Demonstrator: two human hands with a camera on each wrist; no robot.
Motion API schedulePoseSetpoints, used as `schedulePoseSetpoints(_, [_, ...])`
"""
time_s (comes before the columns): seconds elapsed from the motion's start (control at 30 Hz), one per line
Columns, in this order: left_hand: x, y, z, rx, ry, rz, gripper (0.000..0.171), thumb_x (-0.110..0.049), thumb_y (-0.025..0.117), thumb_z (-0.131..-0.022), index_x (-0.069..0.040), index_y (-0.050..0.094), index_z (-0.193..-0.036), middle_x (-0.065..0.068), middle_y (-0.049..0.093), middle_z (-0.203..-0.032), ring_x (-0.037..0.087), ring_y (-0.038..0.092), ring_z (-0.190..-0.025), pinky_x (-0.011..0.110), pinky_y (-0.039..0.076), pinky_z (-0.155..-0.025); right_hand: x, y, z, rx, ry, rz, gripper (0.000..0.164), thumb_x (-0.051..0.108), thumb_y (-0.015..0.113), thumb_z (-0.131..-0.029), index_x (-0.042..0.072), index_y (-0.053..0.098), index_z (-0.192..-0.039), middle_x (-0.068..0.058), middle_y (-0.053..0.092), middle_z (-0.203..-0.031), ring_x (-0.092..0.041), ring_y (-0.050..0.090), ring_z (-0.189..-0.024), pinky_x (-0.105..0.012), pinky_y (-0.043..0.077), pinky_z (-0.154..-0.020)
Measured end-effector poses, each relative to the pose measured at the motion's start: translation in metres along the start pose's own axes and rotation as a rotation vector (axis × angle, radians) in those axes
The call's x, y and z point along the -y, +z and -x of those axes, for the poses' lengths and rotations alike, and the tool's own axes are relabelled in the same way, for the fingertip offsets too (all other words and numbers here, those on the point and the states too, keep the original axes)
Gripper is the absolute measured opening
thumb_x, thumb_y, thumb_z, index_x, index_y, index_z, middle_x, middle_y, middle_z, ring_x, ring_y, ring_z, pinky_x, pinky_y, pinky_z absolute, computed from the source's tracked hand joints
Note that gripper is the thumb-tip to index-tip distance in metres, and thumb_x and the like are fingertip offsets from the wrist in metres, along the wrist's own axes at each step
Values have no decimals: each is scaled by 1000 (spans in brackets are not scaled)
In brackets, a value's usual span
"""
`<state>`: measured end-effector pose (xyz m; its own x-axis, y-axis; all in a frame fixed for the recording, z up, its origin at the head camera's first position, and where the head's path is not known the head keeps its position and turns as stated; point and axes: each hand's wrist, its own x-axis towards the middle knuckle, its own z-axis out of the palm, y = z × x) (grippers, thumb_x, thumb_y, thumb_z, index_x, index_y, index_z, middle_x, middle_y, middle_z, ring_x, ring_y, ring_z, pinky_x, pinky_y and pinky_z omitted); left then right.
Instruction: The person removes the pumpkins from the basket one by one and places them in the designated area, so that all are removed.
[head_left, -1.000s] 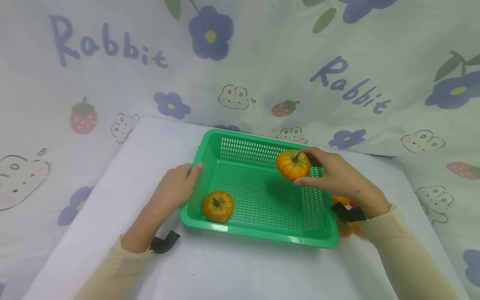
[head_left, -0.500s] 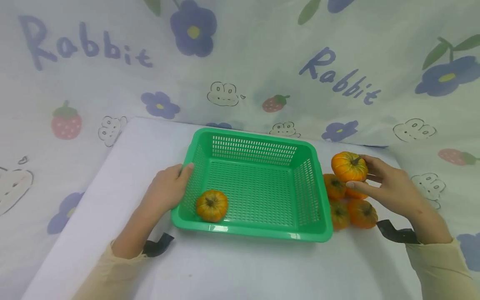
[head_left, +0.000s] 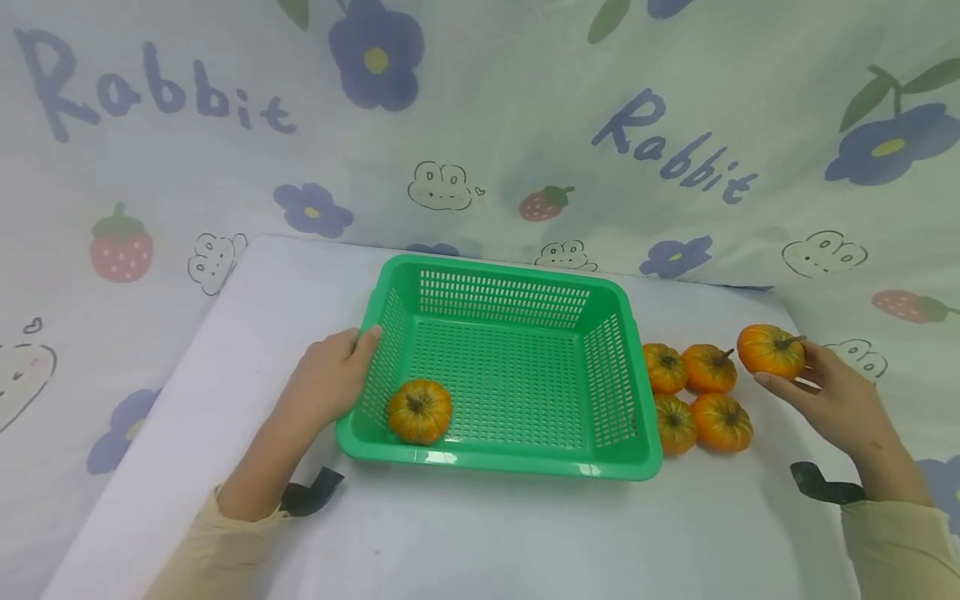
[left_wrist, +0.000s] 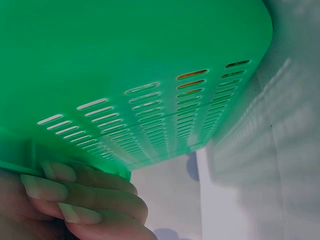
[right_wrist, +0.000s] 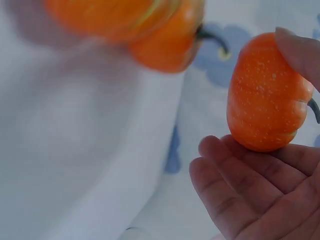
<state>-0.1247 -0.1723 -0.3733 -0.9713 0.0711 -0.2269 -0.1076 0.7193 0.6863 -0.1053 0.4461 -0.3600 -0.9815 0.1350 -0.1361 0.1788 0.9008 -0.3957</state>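
My left hand [head_left: 327, 379] grips the left rim of a green plastic basket [head_left: 495, 462]; in the left wrist view its curled fingers [left_wrist: 105, 192] show under the rim beside the slotted wall. One small orange pumpkin [head_left: 420, 411] sits in the basket's front left corner. To the right of the basket, my right hand [head_left: 847, 400] holds another small pumpkin [head_left: 770, 351] between thumb and fingers, its stem pointing right. The right wrist view shows this pumpkin [right_wrist: 267, 95] with the thumb on its top and fingers below.
Several more small pumpkins [head_left: 708, 368] stand grouped against the basket's right side, left of my right hand. The white table [head_left: 480, 542] ends at the back against a curtain [head_left: 480, 125] printed with flowers, rabbits and strawberries.
My right hand has carried its pumpkin from over the basket out to the right, past the grouped pumpkins. My left hand keeps its hold on the rim. The head view has shifted slightly.
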Motion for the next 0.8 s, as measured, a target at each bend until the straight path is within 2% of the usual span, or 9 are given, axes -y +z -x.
schedulePoseSetpoints(0.2, [0, 1, 0, -2, 6, 7, 61, -57, 25, -112, -6, 55, -97, 10, 56, -77, 24, 56, -67, 37, 50, -60, -26, 4, -8, -10, 61, -7, 105, 56, 62, -101, -14, 10, -158, -48, 27, -151, -68, 41, -125, -76, 44, -91])
schedulePoseSetpoints(0.4, [1, 1, -1, -8, 13, 6, 60, -56, 25, -112, -6, 55, -97, 10, 56, -77, 24, 56, -67, 37, 50, -60, -43, 12, -15, 33, 85, -1, 104, 58, 61, -101, -16, 13, -156, -48, 28, -150, -67, 39, -125, -75, 44, -92])
schedulePoseSetpoints(0.57, [1, 1, -2, -2, 9, 3, 61, -56, 25, -112, -6, 56, -97, 10, 57, -77, 24, 57, -68, 37, 50, -60, -52, 19, -18, 78, 77, 10, 103, 58, 60, -102, -19, 16, -154, -49, 27, -149, -66, 41, -125, -76, 43, -94])
schedulePoseSetpoints(0.8, [0, 1, -2, 5, 1, -4, 62, -57, 25, -112, -6, 57, -99, 10, 57, -78, 24, 57, -68, 37, 50, -61, -53, 26, -19, 95, 95, -23, 107, 62, 59, -100, -18, 14, -155, -48, 24, -151, -65, 37, -127, -78, 39, -96])
